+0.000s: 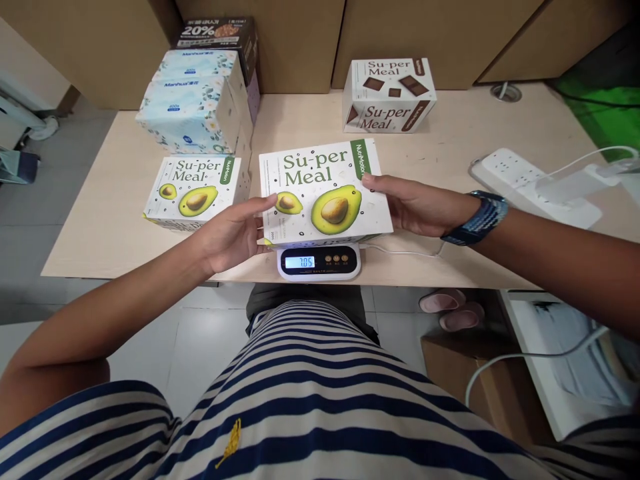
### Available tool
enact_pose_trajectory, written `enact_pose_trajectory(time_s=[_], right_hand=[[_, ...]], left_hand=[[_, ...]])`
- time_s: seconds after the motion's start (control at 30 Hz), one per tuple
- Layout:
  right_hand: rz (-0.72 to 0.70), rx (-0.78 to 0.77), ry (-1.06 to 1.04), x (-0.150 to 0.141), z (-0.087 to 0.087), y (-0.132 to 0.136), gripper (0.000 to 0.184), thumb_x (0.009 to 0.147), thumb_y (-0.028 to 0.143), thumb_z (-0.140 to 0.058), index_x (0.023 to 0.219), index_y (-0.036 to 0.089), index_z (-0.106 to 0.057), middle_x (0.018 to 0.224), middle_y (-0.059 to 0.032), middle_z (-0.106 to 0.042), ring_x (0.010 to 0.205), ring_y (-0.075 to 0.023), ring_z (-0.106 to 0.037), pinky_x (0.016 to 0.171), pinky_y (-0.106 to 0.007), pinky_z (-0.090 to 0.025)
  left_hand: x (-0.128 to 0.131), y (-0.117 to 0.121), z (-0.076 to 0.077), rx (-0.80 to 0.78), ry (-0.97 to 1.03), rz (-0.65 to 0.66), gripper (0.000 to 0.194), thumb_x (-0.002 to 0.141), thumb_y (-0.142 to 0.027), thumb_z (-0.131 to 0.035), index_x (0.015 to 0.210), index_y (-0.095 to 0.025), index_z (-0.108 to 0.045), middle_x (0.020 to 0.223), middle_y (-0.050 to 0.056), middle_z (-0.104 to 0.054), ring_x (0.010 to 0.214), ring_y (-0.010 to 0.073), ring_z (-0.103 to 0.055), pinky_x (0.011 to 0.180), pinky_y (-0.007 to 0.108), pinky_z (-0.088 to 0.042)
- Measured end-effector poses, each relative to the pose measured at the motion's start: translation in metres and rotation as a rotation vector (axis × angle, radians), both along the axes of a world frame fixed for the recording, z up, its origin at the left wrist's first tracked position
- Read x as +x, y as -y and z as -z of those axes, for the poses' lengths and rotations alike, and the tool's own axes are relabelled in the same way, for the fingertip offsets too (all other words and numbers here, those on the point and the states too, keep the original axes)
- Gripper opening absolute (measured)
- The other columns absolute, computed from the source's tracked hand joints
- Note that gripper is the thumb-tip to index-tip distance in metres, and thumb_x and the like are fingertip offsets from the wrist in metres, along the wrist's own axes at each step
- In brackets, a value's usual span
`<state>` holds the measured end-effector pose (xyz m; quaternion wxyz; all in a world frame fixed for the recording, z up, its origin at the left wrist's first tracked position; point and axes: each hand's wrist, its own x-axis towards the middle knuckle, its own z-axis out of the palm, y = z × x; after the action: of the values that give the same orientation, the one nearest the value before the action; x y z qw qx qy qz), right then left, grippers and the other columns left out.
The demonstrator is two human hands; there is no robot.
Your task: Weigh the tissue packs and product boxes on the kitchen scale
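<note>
Between my two hands is a white Su-per Meal box [320,157] with avocado pictures and a green label. My left hand [235,233] grips its left side, the thumb on the top face. On the right edge, my right hand [407,200] has its thumb on top and its fingers round the side. A white digital scale [319,262] lies under the box, its lit display reading about 705; a decimal point is unclear. Whether the box rests on the scale or is just above it, I cannot tell. A second avocado Su-per Meal box [173,175] lies left of my left hand.
Tissue packs [185,113] are stacked at the back left before a dark box [220,33]. A chocolate Su-per Meal box [390,97] stands at the back right. A power strip [530,187] lies on the right of the wooden table [95,220], and a white cable [400,252] runs from the scale.
</note>
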<state>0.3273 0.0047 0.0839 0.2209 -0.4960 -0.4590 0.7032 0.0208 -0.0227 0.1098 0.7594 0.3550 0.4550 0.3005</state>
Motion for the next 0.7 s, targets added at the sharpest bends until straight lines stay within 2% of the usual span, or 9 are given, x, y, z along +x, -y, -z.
enact_pose_trajectory(time_s=[0.07,0.13,0.2,0.27,0.37,0.47,0.57,0.7], right_hand=[[0.025,-0.011,-0.030,-0.003,-0.003,0.001,0.062,0.103,0.060,-0.060,0.151,0.022,-0.058,0.133,-0.0107,-0.074,0.107,-0.0194,-0.078,0.090,-0.035,-0.072],[0.037,-0.014,-0.085,-0.004,-0.004,0.003,0.059,0.104,0.057,-0.058,0.152,0.022,-0.057,0.135,-0.0101,-0.074,0.116,-0.0204,-0.078,0.099,-0.038,-0.071],[0.039,-0.012,-0.139,-0.004,-0.004,0.004,0.058,0.105,0.055,-0.057,0.153,0.022,-0.056,0.138,-0.0096,-0.073,0.125,-0.0217,-0.075,0.108,-0.042,-0.068],[0.042,-0.010,-0.160,-0.003,-0.005,0.006,0.059,0.105,0.056,-0.057,0.154,0.023,-0.054,0.141,-0.0095,-0.071,0.129,-0.0225,-0.074,0.111,-0.043,-0.066],[0.034,0.006,-0.164,-0.001,-0.009,0.007,0.063,0.105,0.060,-0.057,0.157,0.024,-0.053,0.146,-0.0102,-0.069,0.129,-0.0227,-0.074,0.108,-0.041,-0.067],[-0.004,0.036,-0.165,0.000,-0.017,0.008,0.067,0.107,0.067,-0.048,0.160,0.026,-0.050,0.149,-0.0108,-0.067,0.125,-0.0232,-0.076,0.097,-0.039,-0.069],[-0.046,0.042,-0.145,0.000,-0.024,0.010,0.070,0.109,0.071,-0.036,0.165,0.029,-0.043,0.149,-0.0108,-0.067,0.119,-0.0235,-0.078,0.084,-0.037,-0.070],[-0.055,0.033,-0.075,-0.001,-0.027,0.010,0.081,0.105,0.081,-0.028,0.164,0.029,-0.046,0.141,-0.0111,-0.071,0.107,-0.0227,-0.080,0.079,-0.034,-0.069]], left_hand=[[-0.001,0.000,-0.005,0.017,-0.031,-0.001,0.052,0.087,-0.054,-0.082,0.130,-0.026,-0.074,0.141,0.009,-0.076,0.139,0.0357,-0.067,0.097,0.040,-0.066],[-0.002,0.001,-0.011,0.004,-0.057,-0.004,0.055,0.089,-0.058,-0.077,0.133,-0.027,-0.072,0.139,0.009,-0.076,0.142,0.0376,-0.065,0.103,0.045,-0.065],[-0.003,0.002,-0.017,-0.037,-0.054,-0.004,0.059,0.092,-0.063,-0.070,0.137,-0.025,-0.069,0.137,0.011,-0.076,0.145,0.0397,-0.063,0.114,0.053,-0.061],[-0.004,0.003,-0.022,-0.078,-0.026,-0.003,0.065,0.094,-0.067,-0.062,0.140,-0.022,-0.066,0.136,0.012,-0.076,0.148,0.0412,-0.061,0.123,0.058,-0.055],[-0.006,0.004,-0.028,-0.089,0.006,-0.006,0.070,0.096,-0.070,-0.056,0.144,-0.020,-0.063,0.135,0.012,-0.076,0.150,0.0422,-0.060,0.127,0.060,-0.051],[-0.006,0.005,-0.030,-0.074,0.008,-0.004,0.069,0.097,-0.069,-0.054,0.146,-0.021,-0.061,0.137,0.011,-0.075,0.151,0.0423,-0.059,0.127,0.061,-0.051],[-0.007,0.005,-0.030,-0.064,0.015,-0.006,0.065,0.100,-0.064,-0.051,0.148,-0.021,-0.061,0.137,0.010,-0.076,0.150,0.0417,-0.060,0.124,0.059,-0.054],[-0.008,0.003,-0.027,-0.079,0.026,-0.001,0.062,0.101,-0.060,-0.052,0.145,-0.018,-0.064,0.132,0.012,-0.078,0.140,0.0413,-0.067,0.117,0.055,-0.060]])
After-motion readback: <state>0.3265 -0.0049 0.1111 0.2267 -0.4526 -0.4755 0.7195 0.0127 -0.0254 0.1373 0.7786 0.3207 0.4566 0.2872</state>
